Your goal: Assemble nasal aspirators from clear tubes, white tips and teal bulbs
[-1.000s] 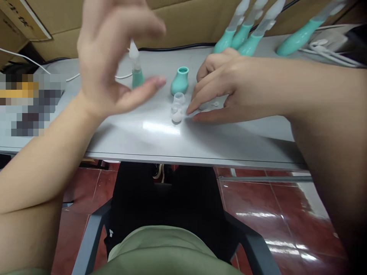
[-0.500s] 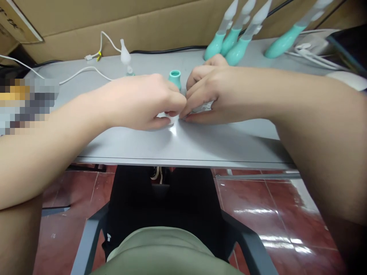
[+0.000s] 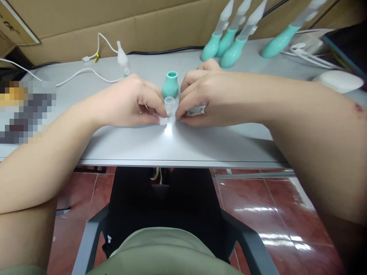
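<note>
My left hand [image 3: 129,103] has thumb and index finger pinched on a small whitish plastic piece [image 3: 163,120], just above the grey tabletop. Opposite it, my right hand [image 3: 197,97] is closed, fingertips together and pointing down. Through the gap above its thumb shows a clear plastic piece [image 3: 196,110], mostly covered by the fingers. Between the hands a short clear tube [image 3: 169,102] stands with its round opening up; whether it joins either piece is hidden. Right behind it, a turquoise squeeze bulb [image 3: 171,86] is upright, open mouth on top.
Several turquoise bulb aspirators [image 3: 233,53] with white tips stand at the back right. A white tip piece [image 3: 122,57] stands at the back left beside a white cable [image 3: 91,70]. A white rounded object [image 3: 341,81] lies beyond my right forearm. The table's front edge [image 3: 183,165] runs before my lap.
My left hand has drawn back leftward from my right, and the clear tube and whole bulb now show between them. The right hand stays closed in nearly the same place.
</note>
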A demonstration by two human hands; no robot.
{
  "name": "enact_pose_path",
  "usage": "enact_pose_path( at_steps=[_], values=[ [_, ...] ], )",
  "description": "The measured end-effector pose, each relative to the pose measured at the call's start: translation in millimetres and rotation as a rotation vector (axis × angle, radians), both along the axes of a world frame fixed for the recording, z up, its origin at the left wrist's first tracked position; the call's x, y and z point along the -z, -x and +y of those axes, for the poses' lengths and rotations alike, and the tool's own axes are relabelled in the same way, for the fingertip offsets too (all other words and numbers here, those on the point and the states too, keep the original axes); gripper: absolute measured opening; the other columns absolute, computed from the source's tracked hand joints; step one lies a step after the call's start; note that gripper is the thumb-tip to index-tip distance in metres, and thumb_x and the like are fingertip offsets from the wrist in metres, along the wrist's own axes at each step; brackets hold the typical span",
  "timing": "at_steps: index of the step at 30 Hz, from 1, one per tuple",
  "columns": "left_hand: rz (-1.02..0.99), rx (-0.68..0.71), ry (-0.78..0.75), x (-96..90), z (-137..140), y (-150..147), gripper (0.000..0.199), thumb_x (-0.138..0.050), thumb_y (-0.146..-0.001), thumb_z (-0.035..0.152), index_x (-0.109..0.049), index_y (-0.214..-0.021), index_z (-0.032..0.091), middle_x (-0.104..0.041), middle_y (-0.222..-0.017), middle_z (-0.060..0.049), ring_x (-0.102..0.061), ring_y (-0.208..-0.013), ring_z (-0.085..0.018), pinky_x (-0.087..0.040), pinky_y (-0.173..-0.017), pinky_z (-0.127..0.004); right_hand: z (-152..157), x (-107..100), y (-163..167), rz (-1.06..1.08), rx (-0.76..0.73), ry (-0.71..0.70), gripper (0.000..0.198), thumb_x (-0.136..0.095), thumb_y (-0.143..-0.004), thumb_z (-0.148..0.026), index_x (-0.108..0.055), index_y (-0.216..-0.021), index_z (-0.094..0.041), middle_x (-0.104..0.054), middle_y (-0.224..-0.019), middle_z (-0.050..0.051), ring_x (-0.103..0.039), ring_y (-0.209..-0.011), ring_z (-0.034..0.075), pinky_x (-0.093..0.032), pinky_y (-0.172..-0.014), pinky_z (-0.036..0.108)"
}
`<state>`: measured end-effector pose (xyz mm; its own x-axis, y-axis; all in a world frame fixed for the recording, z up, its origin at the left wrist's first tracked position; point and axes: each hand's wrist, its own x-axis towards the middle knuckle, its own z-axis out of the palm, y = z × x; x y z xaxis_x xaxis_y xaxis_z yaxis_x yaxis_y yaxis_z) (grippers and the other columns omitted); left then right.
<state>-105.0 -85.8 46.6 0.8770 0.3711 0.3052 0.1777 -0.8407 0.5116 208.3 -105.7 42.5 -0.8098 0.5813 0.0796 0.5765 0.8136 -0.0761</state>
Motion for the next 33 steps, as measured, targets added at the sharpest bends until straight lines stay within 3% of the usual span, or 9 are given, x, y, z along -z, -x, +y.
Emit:
enact_pose_path(
  at_steps=[3, 6, 9, 12, 15, 19, 23, 27, 33],
  values=[
    [-0.043, -0.031, 0.047, -1.3, -4, 0, 0.009, -0.101, -0.100, 0.034, -0.104, -0.108, 0.035, -0.096, -0.102, -0.004, -0.081, -0.076, -0.021, -0.071, -0.074, -0.036, -3, -1, 1, 0.056, -0.070, 0.014, 0.018, -0.084, -0.114, -0.031, -0.095, -0.101, -0.035, -0.084, -0.096, 0.001, -0.076, -0.126, 0.030, -0.055, -0.130, 0.063],
    [-0.155, -0.103, 0.094, -1.8, -8, 0, 0.011, -0.108, -0.099, 0.037, -0.102, -0.105, 0.030, -0.091, -0.096, -0.003, -0.082, -0.076, -0.019, -0.072, -0.074, -0.036, -6, -5, 0, 0.207, -0.099, 0.017, 0.019, -0.083, -0.117, -0.038, -0.093, -0.102, -0.033, -0.084, -0.098, -0.001, -0.079, -0.133, 0.029, -0.055, -0.134, 0.063],
    [-0.321, -0.161, 0.171, 3.7, -4, -2, 0.030, -0.116, -0.096, 0.051, -0.102, -0.106, 0.026, -0.090, -0.095, -0.002, -0.085, -0.081, -0.020, -0.079, -0.086, -0.044, -9, -12, -3, 0.422, -0.071, 0.028, 0.025, -0.080, -0.118, -0.051, -0.096, -0.114, -0.033, -0.085, -0.099, 0.000, -0.080, -0.124, 0.026, -0.064, -0.119, 0.051],
    [-0.499, -0.154, 0.295, 13.8, 6, -5, 0.043, -0.123, -0.088, 0.061, -0.102, -0.105, 0.028, -0.095, -0.101, -0.006, -0.090, -0.091, -0.029, -0.084, -0.098, -0.058, -10, -16, -3, 0.637, 0.008, 0.020, 0.021, -0.087, -0.109, -0.053, -0.096, -0.108, -0.034, -0.088, -0.102, -0.001, -0.080, -0.113, 0.024, -0.064, -0.106, 0.046],
    [-0.615, -0.188, 0.353, 21.1, 9, -10, 0.036, -0.127, -0.080, 0.048, -0.102, -0.101, 0.033, -0.097, -0.103, -0.005, -0.094, -0.098, -0.032, -0.084, -0.106, -0.061, -9, -15, 2, 0.783, 0.075, -0.006, 0.017, -0.090, -0.102, -0.048, -0.096, -0.102, -0.033, -0.090, -0.104, -0.003, -0.076, -0.103, 0.021, -0.062, -0.102, 0.046],
    [-0.660, -0.264, 0.415, 22.2, 0, -17, 0.031, -0.120, -0.076, 0.031, -0.097, -0.097, 0.030, -0.094, -0.102, -0.005, -0.096, -0.104, -0.035, -0.084, -0.107, -0.058, -6, -10, 9, 0.901, 0.043, 0.010, 0.016, -0.091, -0.102, -0.043, -0.096, -0.103, -0.028, -0.089, -0.101, -0.004, -0.072, -0.095, 0.015, -0.059, -0.097, 0.041],
    [-0.678, -0.231, 0.428, 24.1, 3, -21, 0.036, -0.124, -0.072, 0.038, -0.097, -0.095, 0.033, -0.094, -0.101, -0.005, -0.094, -0.099, -0.035, -0.083, -0.104, -0.060, -9, -7, 13, 0.931, 0.034, 0.018, 0.019, -0.096, -0.105, -0.045, -0.098, -0.106, -0.026, -0.091, -0.106, -0.002, -0.075, -0.095, 0.016, -0.062, -0.096, 0.040],
    [-0.689, -0.187, 0.424, 29.2, 15, -26, 0.048, -0.129, -0.074, 0.052, -0.097, -0.104, 0.032, -0.094, -0.106, -0.007, -0.091, -0.104, -0.035, -0.082, -0.105, -0.059, -13, -6, 15, 0.958, 0.073, 0.039, 0.030, -0.106, -0.103, -0.057, -0.099, -0.105, -0.028, -0.092, -0.108, 0.000, -0.080, -0.098, 0.018, -0.069, -0.100, 0.041],
    [-0.581, -0.218, 0.466, 21.1, -3, -40, 0.073, -0.107, -0.099, 0.082, -0.090, -0.151, 0.034, -0.095, -0.117, -0.011, -0.079, -0.159, -0.051, -0.071, -0.135, -0.078, -12, -4, 14, 0.938, 0.068, 0.029, 0.012, -0.100, -0.106, -0.040, -0.099, -0.106, -0.029, -0.094, -0.107, -0.003, -0.084, -0.101, 0.018, -0.070, -0.104, 0.040]
  ],
)
